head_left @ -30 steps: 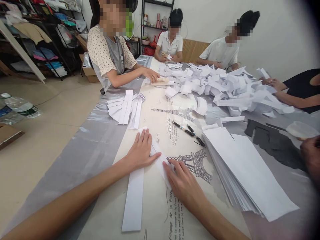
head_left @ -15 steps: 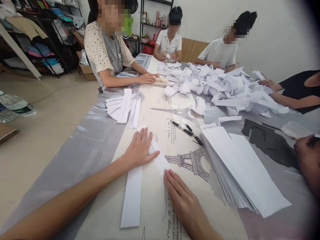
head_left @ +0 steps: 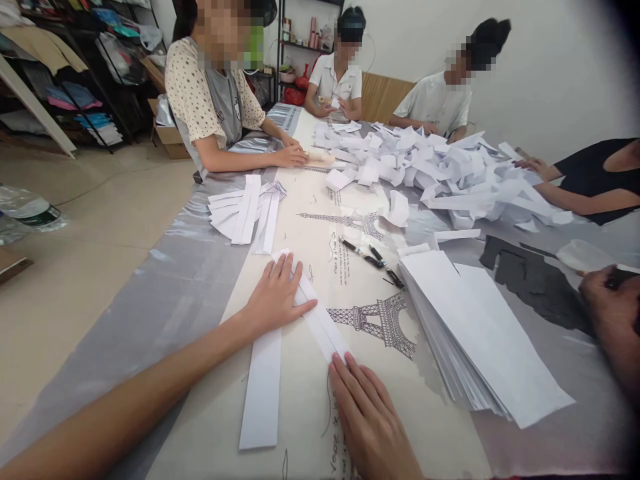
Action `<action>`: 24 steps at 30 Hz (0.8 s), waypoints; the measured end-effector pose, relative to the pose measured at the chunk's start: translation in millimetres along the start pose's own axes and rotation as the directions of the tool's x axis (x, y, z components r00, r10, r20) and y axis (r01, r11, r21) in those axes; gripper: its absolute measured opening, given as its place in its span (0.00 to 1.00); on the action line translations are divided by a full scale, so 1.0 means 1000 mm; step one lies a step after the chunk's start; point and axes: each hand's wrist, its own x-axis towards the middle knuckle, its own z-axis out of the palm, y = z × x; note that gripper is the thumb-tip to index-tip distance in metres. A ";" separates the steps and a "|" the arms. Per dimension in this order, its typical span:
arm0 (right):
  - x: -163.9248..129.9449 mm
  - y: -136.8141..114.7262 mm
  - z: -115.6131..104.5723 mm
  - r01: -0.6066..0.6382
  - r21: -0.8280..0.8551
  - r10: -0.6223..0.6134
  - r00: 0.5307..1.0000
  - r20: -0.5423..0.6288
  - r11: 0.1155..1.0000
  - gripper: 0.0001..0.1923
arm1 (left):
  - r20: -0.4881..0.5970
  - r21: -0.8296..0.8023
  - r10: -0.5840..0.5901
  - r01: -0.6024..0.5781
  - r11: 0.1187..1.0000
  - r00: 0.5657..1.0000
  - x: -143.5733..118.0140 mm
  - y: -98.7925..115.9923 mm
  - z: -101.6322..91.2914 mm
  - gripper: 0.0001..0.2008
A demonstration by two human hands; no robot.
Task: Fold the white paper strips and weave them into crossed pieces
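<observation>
A narrow folded paper strip (head_left: 320,319) lies slantwise on the table. My left hand (head_left: 275,293) rests flat across its upper end, thumb and fingers spread. At the lower end, the fingertips of my right hand (head_left: 367,407) press on the strip, with the fingers stretched out side by side. Another paper strip (head_left: 261,393) lies lengthwise beneath my left hand, its top covered. Farther up the table is a fanned pile of folded strips (head_left: 245,210). To the right stands a thick stack of white paper sheets (head_left: 485,327).
Pens (head_left: 367,253) lie on the printed tablecloth (head_left: 430,427) between the strip and the stack. A large heap of folded paper (head_left: 450,167) covers the far right. Several people sit around the table, and another person's hand (head_left: 613,300) is at the right edge.
My right hand has slid a little down along the strip toward me, showing more of its lower end. My left hand stays in place on the upper end.
</observation>
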 end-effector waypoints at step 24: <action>0.037 0.032 -0.021 -0.053 0.248 0.031 0.995 0.093 0.967 0.17 | 0.022 -0.062 0.054 -0.053 0.997 0.998 -0.003 -0.015 -0.004 0.39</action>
